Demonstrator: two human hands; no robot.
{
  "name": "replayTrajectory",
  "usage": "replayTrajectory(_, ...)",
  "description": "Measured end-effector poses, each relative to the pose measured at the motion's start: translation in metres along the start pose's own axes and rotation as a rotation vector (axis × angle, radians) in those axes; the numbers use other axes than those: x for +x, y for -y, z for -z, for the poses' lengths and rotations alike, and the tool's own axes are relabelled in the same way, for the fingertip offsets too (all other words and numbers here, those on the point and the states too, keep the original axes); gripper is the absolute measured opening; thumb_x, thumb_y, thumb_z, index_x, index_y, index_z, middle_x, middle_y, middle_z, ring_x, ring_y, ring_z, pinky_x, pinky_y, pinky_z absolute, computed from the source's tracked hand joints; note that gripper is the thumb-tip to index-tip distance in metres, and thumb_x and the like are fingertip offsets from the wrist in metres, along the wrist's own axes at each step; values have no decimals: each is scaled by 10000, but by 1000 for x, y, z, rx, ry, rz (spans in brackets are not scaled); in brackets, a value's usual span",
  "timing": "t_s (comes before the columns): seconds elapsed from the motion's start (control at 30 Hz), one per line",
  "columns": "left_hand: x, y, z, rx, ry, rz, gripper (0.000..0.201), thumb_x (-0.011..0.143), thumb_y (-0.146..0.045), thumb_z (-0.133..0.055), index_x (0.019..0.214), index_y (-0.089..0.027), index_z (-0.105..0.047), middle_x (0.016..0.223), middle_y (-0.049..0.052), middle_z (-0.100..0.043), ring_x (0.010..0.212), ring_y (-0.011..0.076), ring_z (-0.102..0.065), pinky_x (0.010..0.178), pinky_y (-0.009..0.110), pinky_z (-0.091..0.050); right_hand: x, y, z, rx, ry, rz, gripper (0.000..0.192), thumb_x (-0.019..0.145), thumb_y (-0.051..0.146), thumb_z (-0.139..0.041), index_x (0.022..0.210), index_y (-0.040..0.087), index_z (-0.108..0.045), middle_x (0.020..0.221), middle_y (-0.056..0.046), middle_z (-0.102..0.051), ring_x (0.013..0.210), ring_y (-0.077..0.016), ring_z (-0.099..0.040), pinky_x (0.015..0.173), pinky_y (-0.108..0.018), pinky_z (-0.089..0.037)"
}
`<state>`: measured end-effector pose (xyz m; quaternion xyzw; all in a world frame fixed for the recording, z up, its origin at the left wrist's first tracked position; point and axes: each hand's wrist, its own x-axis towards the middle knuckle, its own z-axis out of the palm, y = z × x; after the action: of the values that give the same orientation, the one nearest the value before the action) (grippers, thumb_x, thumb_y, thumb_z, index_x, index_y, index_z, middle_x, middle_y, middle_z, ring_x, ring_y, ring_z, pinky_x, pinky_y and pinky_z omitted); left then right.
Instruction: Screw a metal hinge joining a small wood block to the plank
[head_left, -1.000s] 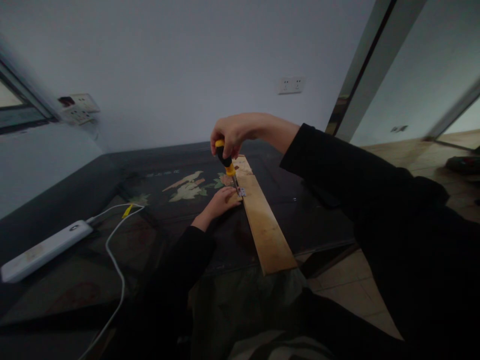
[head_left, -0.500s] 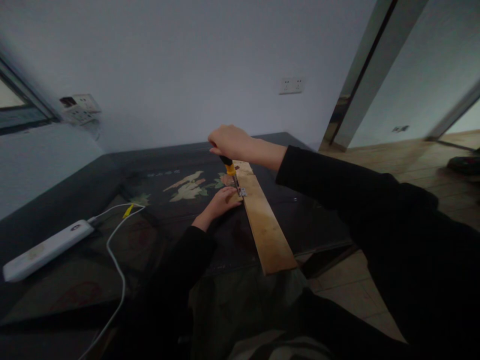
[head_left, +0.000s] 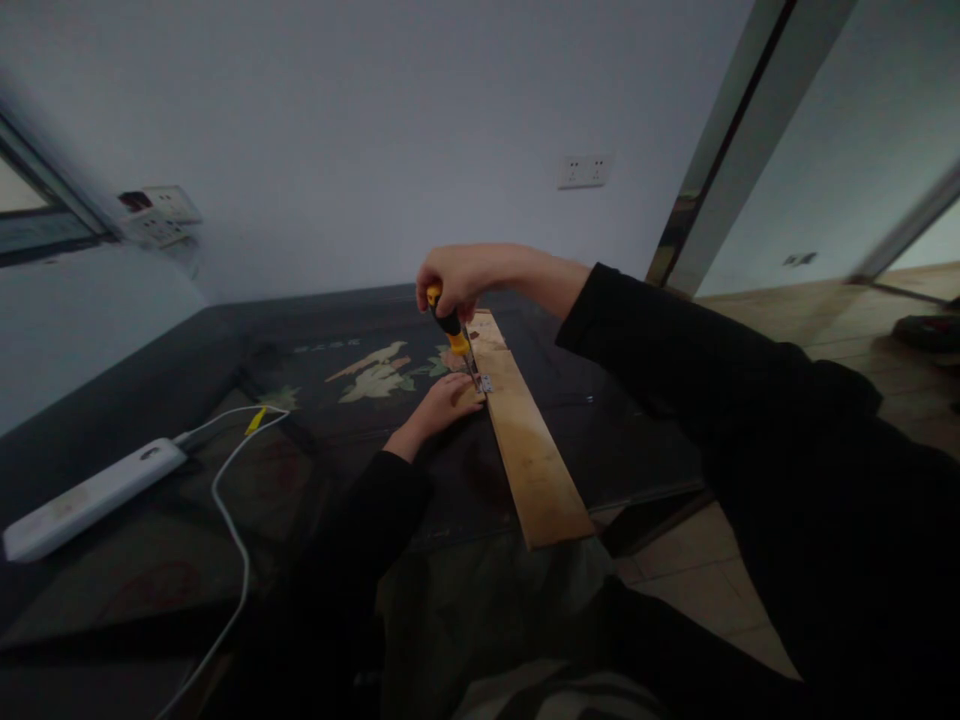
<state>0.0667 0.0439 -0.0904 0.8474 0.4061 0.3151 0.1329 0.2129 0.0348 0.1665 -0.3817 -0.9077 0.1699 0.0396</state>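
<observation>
Head view: right hand (head_left: pixel 459 276) is closed from above around the handle of a yellow-and-black screwdriver (head_left: pixel 452 330), held near upright with a slight lean. Its tip sits on a small silver metal hinge (head_left: pixel 484 383) at the left edge of a long pale wooden plank (head_left: pixel 529 450). Left hand (head_left: pixel 444 400) lies on the bench, fingers flat and pressing beside the hinge against the plank edge, holding nothing as far as can be seen. The plank lies along the dark glass-topped bench (head_left: pixel 300 470) with a flower-and-bird inlay, its near end overhanging the front edge. At far left on the bench is a white power strip (head_left: pixel 90 495) with a white cable (head_left: pixel 225 470), well apart from the work.

To do this well, I'd judge: keep the shaft square over the screw, push straight down while twisting, and keep the left hand bracing plank and hinge so neither shifts. Screw head too small to make out.
</observation>
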Motion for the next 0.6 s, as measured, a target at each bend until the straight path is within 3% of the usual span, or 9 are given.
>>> replayTrajectory(0.07, 0, 1, 0, -11, -2, -5, 421, 797, -321, -776, 1193, -205, -692, 1252, 118, -696, 1215, 292, -622, 1087, 504, -478, 1, 2, -4, -57, -46, 15, 378, 814, 274, -741, 1147, 97, -716, 905, -92, -722, 732, -166, -665, 714, -318, -529)
replayTrajectory(0.2, 1, 3, -1, -16, -13, 2, 431, 784, -332, -793, 1183, -202, -697, 1259, 120, -693, 1225, 291, -617, 1086, 492, -481, 5, 5, -21, -332, -307, 10, 407, 900, 416, -645, 1138, 94, -718, 1071, -183, -721, 1029, -278, -656, 874, -388, -475)
replayTrajectory(0.27, 2, 3, -2, -14, -13, 4, 450, 780, -331, -797, 1195, -194, -691, 1271, 125, -688, 1237, 296, -611, 1091, 500, -475, 6, 7, -27, -420, -365, -3, 470, 938, 484, -571, 1152, 90, -712, 1130, -210, -706, 1108, -307, -624, 910, -405, -445)
replayTrajectory(0.37, 1, 2, -1, -23, -4, -5, 450, 790, -322, -787, 1208, -190, -684, 1294, 135, -679, 1247, 296, -605, 1092, 514, -470, 4, 10, -24, -419, -285, -16, 474, 958, 477, -528, 1166, 92, -709, 1134, -205, -703, 1065, -281, -629, 867, -373, -439)
replayTrajectory(0.5, 0, -1, 1, -48, 3, -16, 419, 809, -316, -771, 1197, -181, -688, 1292, 142, -678, 1223, 286, -617, 1072, 502, -486, 1, 14, -15, -334, -106, 47, 359, 938, 296, -555, 1171, 73, -710, 1104, -174, -716, 968, -213, -639, 809, -330, -425)
replayTrajectory(0.6, 0, -1, 1, -54, -2, -18, 390, 804, -315, -776, 1158, -172, -700, 1255, 144, -692, 1184, 287, -635, 1044, 482, -507, 1, 13, -19, -313, -122, 129, 331, 929, 230, -559, 1202, 108, -700, 1130, -146, -720, 987, -195, -636, 816, -311, -412)
